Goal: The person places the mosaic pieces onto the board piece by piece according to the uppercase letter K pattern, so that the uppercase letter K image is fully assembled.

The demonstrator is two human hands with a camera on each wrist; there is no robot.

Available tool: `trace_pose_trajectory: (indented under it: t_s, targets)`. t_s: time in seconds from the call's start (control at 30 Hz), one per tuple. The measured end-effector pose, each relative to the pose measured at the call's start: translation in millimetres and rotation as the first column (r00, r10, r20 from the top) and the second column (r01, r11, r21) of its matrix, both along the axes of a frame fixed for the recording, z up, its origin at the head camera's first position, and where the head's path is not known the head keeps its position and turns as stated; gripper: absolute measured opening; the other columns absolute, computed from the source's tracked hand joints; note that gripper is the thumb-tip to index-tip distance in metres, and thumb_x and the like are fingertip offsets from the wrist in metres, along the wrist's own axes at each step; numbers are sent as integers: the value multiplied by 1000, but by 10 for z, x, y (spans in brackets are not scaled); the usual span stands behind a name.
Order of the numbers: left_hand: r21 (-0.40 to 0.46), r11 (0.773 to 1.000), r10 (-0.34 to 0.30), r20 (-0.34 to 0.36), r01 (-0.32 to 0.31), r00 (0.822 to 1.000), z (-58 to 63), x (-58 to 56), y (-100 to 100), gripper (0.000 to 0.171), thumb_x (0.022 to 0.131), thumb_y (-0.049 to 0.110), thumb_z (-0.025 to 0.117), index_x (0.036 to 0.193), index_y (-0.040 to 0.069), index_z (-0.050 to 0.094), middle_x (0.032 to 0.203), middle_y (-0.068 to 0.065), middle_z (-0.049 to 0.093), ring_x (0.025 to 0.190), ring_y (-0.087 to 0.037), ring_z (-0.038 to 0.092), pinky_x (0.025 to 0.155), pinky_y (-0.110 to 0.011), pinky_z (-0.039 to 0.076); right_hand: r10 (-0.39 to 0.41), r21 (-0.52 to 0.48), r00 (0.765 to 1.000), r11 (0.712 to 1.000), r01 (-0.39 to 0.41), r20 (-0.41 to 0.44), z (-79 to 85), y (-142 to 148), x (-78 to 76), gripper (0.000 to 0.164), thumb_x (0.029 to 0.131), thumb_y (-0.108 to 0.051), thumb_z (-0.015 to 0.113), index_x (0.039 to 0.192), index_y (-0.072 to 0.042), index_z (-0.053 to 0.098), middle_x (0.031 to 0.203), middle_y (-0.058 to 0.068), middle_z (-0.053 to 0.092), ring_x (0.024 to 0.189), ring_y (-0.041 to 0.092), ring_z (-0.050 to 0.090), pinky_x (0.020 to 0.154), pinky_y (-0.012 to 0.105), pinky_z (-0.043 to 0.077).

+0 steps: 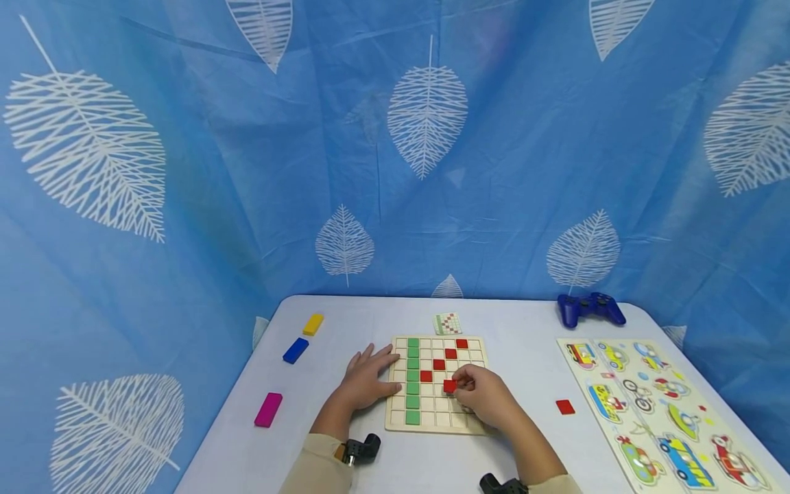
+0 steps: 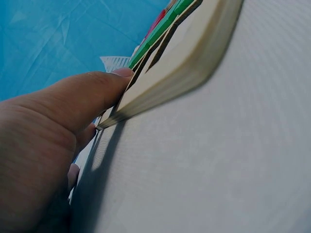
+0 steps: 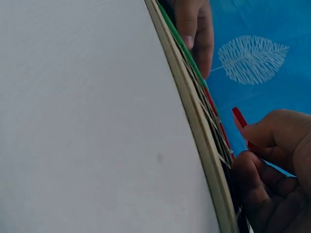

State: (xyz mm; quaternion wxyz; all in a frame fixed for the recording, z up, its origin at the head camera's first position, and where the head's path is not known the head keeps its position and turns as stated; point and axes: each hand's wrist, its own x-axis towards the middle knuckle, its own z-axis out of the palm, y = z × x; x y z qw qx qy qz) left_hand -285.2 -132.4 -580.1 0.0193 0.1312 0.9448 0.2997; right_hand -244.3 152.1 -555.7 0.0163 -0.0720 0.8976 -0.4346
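A wooden grid board (image 1: 441, 427) lies on the table, with a column of green square tiles (image 1: 413, 376) near its left side and several red tiles (image 1: 439, 364) running diagonally. My left hand (image 1: 364, 384) rests at the board's left edge, fingers spread; in the left wrist view its thumb (image 2: 97, 92) touches the rim. My right hand (image 1: 484, 394) pinches a red square tile (image 1: 450, 386) between thumb and fingers over the right half of the grid. The right wrist view shows that red tile (image 3: 238, 119) tilted and raised off the board.
Behind the board lies a small pattern card (image 1: 447, 323). One loose red tile (image 1: 564, 407) is to the right, beside a vehicle puzzle board (image 1: 611, 429). A blue game controller (image 1: 591, 309) sits at the back right. Yellow (image 1: 313, 324), blue (image 1: 296, 350) and magenta blocks (image 1: 268, 409) lie left.
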Motion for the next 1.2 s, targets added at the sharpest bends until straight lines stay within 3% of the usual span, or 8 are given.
trace_pose_trajectory:
  t_s: [0.27,0.47,0.77,1.2]
  targets:
    - [7,1000,2,8,-2,1000,6,5,-2,69,89,44,81,151,28,57,170,5,36,163,-34,11,130,-61,4,-8,22,1000,1000,8,-9,-29,-66,8,17,89,-5,75,103,-15,71,91,-2,63,84,15,56,74,32,49]
    - [5,1000,0,7,0,1000,-2,-1,-4,69,89,45,81,151,28,57,170,4,37,163,-35,11,130,-61,4,-23,102,1000,995,23,2,-21,-102,-8,17,87,-10,76,101,-19,72,93,-3,60,87,16,54,77,36,43]
    - [-1,1000,-2,1,2,1000,-11,-4,-2,69,89,46,81,151,28,57,170,5,37,163,-35,12,131,-61,5,0,149,999,989,5,-39,-54,-142,-24,17,85,-9,77,97,-21,73,90,-3,58,86,15,52,78,34,43]
    - [-12,1000,0,0,0,1000,-4,-6,2,68,89,46,81,151,28,57,170,5,37,163,-35,12,131,-61,5,-2,152,1000,988,6,-28,-51,-145,-19,18,85,-14,79,99,-24,74,92,-3,57,85,16,51,76,34,41]
